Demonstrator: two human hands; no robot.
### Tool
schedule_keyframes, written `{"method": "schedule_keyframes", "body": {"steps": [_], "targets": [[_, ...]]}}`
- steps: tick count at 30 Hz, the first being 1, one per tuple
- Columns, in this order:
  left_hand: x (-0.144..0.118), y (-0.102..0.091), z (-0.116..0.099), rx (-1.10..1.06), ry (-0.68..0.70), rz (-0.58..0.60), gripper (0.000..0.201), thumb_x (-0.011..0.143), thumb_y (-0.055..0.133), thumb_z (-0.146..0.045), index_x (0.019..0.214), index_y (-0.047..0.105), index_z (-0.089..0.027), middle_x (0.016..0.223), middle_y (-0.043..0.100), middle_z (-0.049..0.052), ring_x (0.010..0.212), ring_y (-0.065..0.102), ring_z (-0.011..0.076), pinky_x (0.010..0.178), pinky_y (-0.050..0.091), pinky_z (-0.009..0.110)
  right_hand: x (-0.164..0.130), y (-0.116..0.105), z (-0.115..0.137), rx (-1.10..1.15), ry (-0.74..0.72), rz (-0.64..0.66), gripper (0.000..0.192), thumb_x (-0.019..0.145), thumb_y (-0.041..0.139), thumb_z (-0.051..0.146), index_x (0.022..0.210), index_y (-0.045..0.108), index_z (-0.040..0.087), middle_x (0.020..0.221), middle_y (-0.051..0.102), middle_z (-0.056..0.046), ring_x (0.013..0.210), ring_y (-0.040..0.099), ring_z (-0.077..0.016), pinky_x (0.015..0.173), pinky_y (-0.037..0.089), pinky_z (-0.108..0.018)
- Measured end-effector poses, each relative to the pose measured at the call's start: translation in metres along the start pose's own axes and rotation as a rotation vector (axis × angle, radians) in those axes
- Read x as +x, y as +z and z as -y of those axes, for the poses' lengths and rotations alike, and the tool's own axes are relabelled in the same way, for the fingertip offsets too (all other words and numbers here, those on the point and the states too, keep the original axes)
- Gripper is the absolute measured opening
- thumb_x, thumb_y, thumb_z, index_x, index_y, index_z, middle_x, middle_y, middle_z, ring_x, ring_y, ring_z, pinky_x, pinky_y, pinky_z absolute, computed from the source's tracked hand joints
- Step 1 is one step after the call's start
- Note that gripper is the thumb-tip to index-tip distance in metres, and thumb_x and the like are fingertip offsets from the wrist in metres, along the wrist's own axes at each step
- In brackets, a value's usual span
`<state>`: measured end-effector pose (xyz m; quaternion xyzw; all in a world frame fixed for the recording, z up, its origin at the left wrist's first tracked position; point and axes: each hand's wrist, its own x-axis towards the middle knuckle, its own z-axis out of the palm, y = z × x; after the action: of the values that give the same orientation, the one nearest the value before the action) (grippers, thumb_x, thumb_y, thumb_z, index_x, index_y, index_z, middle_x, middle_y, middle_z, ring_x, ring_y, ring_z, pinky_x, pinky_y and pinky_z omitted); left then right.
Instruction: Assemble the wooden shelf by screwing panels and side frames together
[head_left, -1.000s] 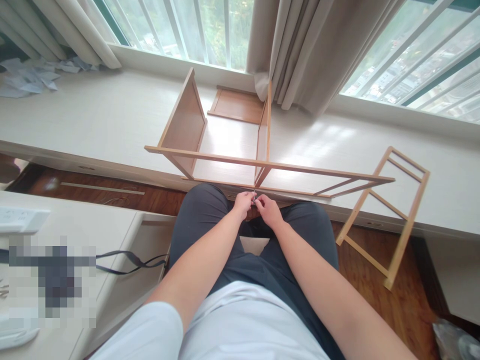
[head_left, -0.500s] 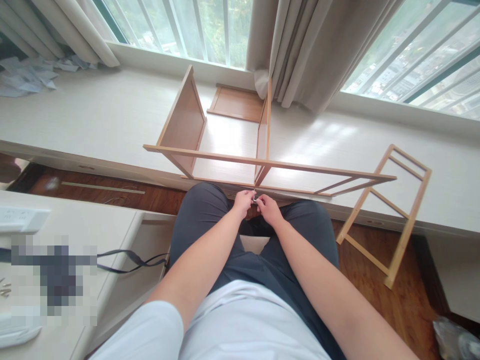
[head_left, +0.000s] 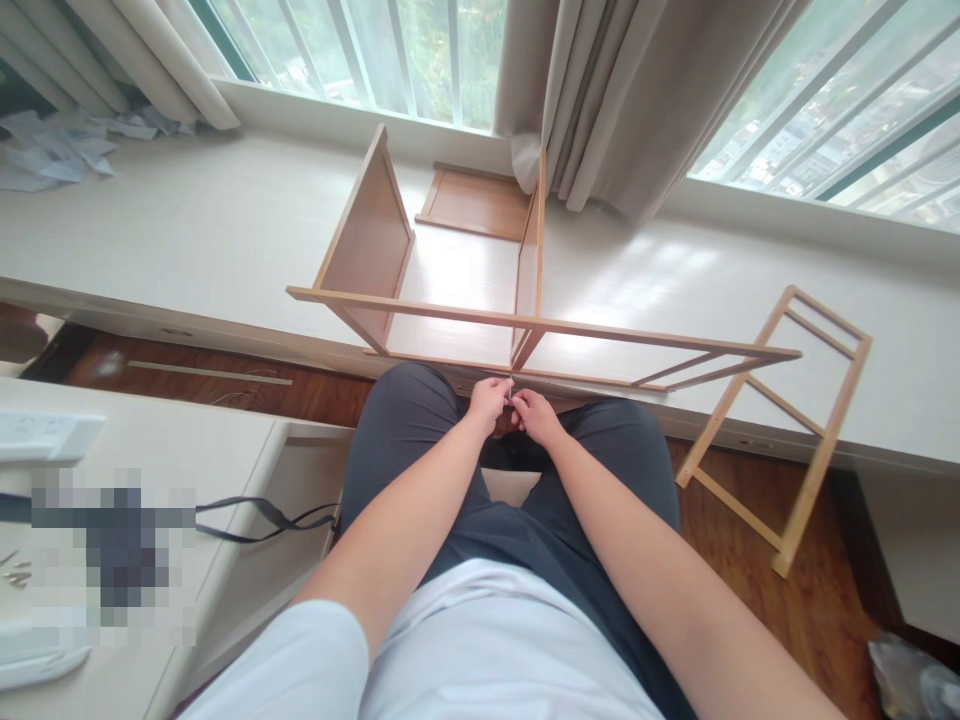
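While a white ledge (head_left: 187,220) runs the whole width beyond the fingers, a white desk (head_left: 225,440) stands to their left, nearer the body. Just past the fingertips, at the ledge's near edge, is a wooden frame (head_left: 435,312), its long rail reaching well out to both sides of them; to their right a ladder-shaped frame (head_left: 817,470) tilts, upper end over the ledge, foot over the floor (head_left: 735,590). It looks merely propped, so a nudge could send it sliding. Farther beyond the fingers, a smaller panel (head_left: 474,205) rests near the window wall. Between the parted legs (head_left: 420,430), the left hand (head_left: 487,402) and right hand (head_left: 534,415) meet — the left fingertips pinched narrow on a slim metal piece (head_left: 511,389), the right ones curled just beside it, though whether they grip it too cannot be told. That piece seems the likeliest trouble: so small a hold could slip if one hand turned it while the other let go — and it might drop between the legs to the floor. Well left of the fingers, small metal pins (head_left: 19,575) lie loose on the desk, where a brushing arm could scatter them.
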<state>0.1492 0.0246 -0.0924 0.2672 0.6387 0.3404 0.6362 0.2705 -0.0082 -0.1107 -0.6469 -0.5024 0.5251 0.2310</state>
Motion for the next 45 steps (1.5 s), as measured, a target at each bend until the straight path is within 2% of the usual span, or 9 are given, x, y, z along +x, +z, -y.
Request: {"method": "schedule_keyframes", "body": {"steps": [14, 22, 27, 45], "targets": [[0.001, -0.001, 0.003, 0.014, 0.054, -0.003, 0.011, 0.078, 0.068, -0.023, 0.071, 0.068, -0.014, 0.066, 0.062, 0.002, 0.053, 0.050, 0.0086, 0.052, 0.039, 0.020, 0.001, -0.002, -0.007, 0.004, 0.017, -0.021, 0.018, 0.092, 0.044, 0.031, 0.084, 0.056, 0.021, 0.057, 0.062, 0.003, 0.043, 0.051, -0.0098, 0.046, 0.040, -0.019], [0.000, -0.002, 0.002, 0.017, 0.065, 0.013, 0.012, 0.081, 0.064, -0.020, 0.076, 0.072, -0.013, 0.064, 0.062, 0.003, 0.053, 0.049, 0.0085, 0.054, 0.040, 0.020, -0.012, -0.007, 0.007, -0.065, -0.091, -0.073, 0.023, 0.090, 0.048, 0.039, 0.077, 0.055, 0.021, 0.059, 0.062, 0.002, 0.052, 0.055, -0.0125, 0.055, 0.042, -0.022], [-0.001, -0.001, 0.000, 0.008, 0.056, 0.024, 0.011, 0.082, 0.064, -0.019, 0.078, 0.073, -0.013, 0.067, 0.064, 0.003, 0.056, 0.052, 0.0091, 0.055, 0.041, 0.020, -0.019, -0.009, 0.016, -0.166, -0.170, -0.132, 0.022, 0.090, 0.050, 0.040, 0.081, 0.058, 0.022, 0.063, 0.063, 0.002, 0.060, 0.057, -0.0149, 0.061, 0.043, -0.025], [-0.009, 0.000, -0.009, -0.025, 0.014, 0.016, 0.011, 0.082, 0.064, -0.018, 0.078, 0.073, -0.012, 0.070, 0.068, 0.006, 0.061, 0.057, 0.0113, 0.058, 0.043, 0.021, -0.019, -0.007, 0.019, -0.343, -0.233, -0.218, 0.018, 0.092, 0.053, 0.037, 0.083, 0.061, 0.024, 0.070, 0.063, 0.001, 0.064, 0.057, -0.0165, 0.064, 0.039, -0.025]]}}
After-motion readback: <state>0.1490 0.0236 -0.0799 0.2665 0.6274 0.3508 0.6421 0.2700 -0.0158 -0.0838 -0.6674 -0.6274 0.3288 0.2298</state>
